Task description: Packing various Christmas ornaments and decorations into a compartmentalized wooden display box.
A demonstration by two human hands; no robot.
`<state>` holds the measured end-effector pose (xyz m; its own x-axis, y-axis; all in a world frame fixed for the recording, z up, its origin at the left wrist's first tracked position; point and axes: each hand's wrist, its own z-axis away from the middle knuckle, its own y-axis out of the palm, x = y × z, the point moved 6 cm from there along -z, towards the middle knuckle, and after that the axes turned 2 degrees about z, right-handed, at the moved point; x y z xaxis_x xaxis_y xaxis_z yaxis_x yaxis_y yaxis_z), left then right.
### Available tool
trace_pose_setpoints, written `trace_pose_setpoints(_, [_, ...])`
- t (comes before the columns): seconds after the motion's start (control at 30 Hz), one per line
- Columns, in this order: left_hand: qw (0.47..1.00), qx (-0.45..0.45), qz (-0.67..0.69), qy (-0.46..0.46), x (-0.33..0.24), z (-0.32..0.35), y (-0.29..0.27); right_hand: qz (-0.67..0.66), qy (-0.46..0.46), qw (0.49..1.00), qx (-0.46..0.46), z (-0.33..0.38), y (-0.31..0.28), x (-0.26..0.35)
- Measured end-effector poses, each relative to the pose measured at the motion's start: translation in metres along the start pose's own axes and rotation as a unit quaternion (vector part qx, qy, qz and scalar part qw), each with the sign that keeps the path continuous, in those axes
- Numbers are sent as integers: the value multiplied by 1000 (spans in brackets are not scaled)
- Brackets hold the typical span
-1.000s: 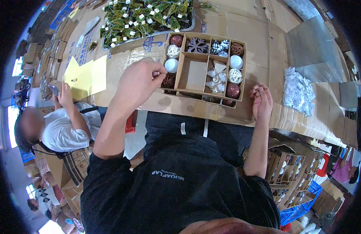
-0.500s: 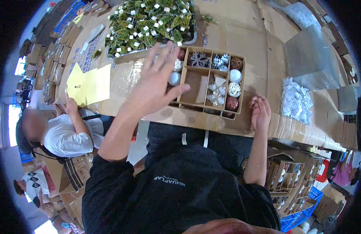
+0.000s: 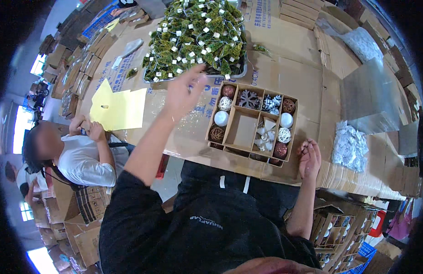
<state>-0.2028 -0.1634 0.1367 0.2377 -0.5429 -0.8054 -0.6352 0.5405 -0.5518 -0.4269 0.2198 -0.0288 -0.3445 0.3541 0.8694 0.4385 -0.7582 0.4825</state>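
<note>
My left hand [image 3: 186, 91] is over the table at the near edge of a tray [image 3: 242, 73] heaped with small green bristle trees [image 3: 193, 41] that have white square bases. Its fingers are apart, slightly blurred, and nothing shows in them. Right of it sits a divided cardboard box [image 3: 210, 128] of ornaments: a snowflake [image 3: 249, 99], frosted pinecones [image 3: 272, 104], white pieces [image 3: 265, 137], and balls in both side columns. One large compartment [image 3: 241, 129] shows bare cardboard. My right hand [image 3: 310, 160] rests beside the box, fingers curled; whatever they hold is unclear.
A yellow sheet [image 3: 122, 109] lies to the left, near a seated person [image 3: 86, 155]. Toward the right stand a pile of small silvery-white packets [image 3: 351, 146] and a grey plastic-like block [image 3: 369, 96]. More filled boxes [image 3: 335, 228] are stacked below the table at the right.
My left hand has moved away from above the box toward the tray of green trees, so the box's left column shows. The whole view has shifted. My right hand stays beside the box.
</note>
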Motion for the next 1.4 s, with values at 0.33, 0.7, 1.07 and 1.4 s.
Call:
trace_pose_setpoints(0.33, [884,-45,-466,8,74,-118,-73,-42,21,999,9,-3,5,-9])
trace_pose_setpoints(0.7, [944,-5,-327,-45,86,-159,-99,-42,-3,999,16,-6,-3,-11])
trace_pose_setpoints(1.07, [917,-5,347,-199,6,-190,-149,-60,7,998,17,-1,4,-9])
trace_pose_setpoints(1.4, [991,-4,33,-127,31,-190,-152,-53,-1,998,23,0,3,-9])
